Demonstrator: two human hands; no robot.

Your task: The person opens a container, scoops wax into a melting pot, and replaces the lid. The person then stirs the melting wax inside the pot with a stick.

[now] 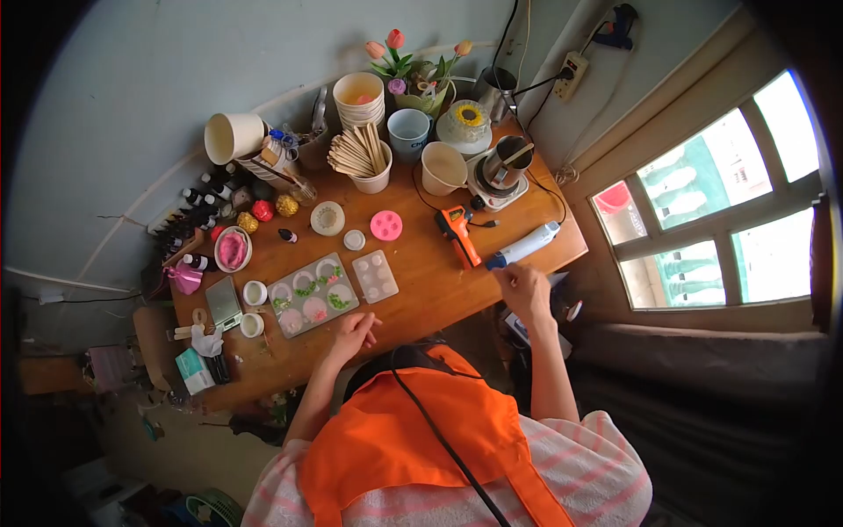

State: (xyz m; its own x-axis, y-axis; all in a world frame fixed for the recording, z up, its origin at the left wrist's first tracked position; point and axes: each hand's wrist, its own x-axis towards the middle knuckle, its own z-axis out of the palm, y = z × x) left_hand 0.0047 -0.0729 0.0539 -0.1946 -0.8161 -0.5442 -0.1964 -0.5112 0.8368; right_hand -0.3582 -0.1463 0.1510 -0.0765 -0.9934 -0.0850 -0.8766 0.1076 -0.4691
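Note:
My left hand point(354, 337) hovers at the table's front edge, fingers loosely stretched and holding nothing visible. Just beyond it lie a clear mold tray point(313, 295) with round cavities of pink and green bits, and a smaller whitish mold point(375, 277). My right hand point(525, 293) is at the front right edge, its fingers curled together; whatever is in them, if anything, is hidden. Close beyond its fingertips lies a white and blue cylindrical tool point(523, 245), its blue end toward the hand. To the left of that rests an orange and black infrared thermometer point(458, 235).
At the back right, a metal pitcher point(505, 163) stands on a small hot plate point(497, 191). A paper cup of wooden sticks point(360, 156), a pink mold point(386, 226), dark bottles point(206, 195) and a digital scale point(225, 303) are also around. A cord hangs down my orange apron point(421, 430).

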